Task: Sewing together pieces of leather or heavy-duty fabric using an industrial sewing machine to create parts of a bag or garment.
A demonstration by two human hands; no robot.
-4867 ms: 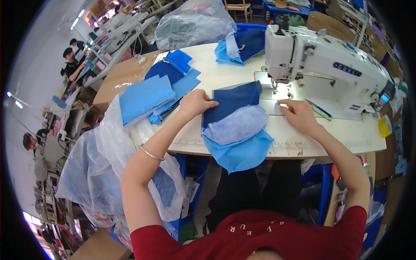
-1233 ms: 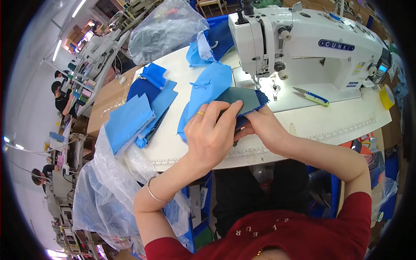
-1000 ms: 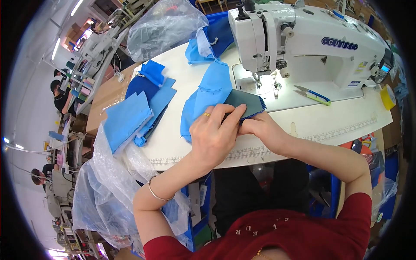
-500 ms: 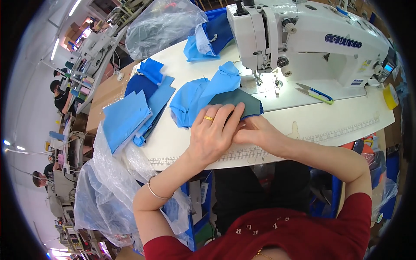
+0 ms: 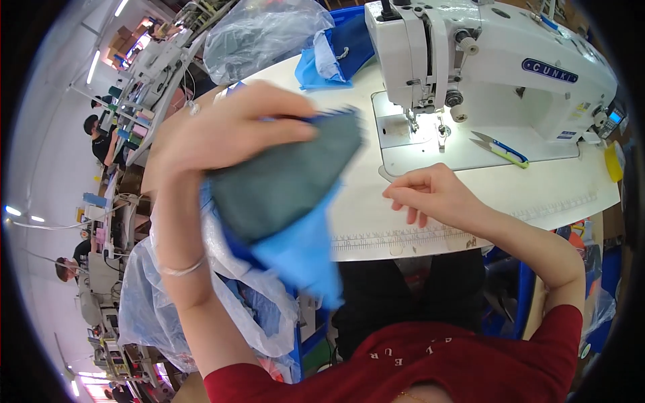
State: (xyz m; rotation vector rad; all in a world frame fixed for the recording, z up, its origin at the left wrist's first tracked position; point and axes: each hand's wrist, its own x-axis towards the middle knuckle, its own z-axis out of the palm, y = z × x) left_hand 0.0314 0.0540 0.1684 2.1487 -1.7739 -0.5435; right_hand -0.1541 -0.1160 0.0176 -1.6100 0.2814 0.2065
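My left hand [image 5: 232, 131], blurred by motion, is closed on a sewn fabric piece [image 5: 282, 178] and lifts it over the left side of the table. The piece has a grey-green panel with a jagged far edge, and light blue and dark blue cloth hangs beneath it. Near the front of the table, my right hand [image 5: 437, 195] is above the surface with loosely bent fingers apart and nothing visible in them. The white sewing machine [image 5: 490, 67] stands beyond it, its needle area lit. Thread snips [image 5: 500, 149] with blue and green handles lie on the machine bed.
More blue fabric pieces [image 5: 332, 60] lie at the far edge, beside a clear plastic bag [image 5: 265, 40]. A ruler strip [image 5: 403, 243] runs along the front edge. Plastic sheeting [image 5: 161, 302] hangs at the left. Yellow tape [image 5: 613, 161] sits at the right edge.
My left hand has carried the fabric piece from beside the needle area to the left and raised it. My right hand has let go of it and moved slightly right.
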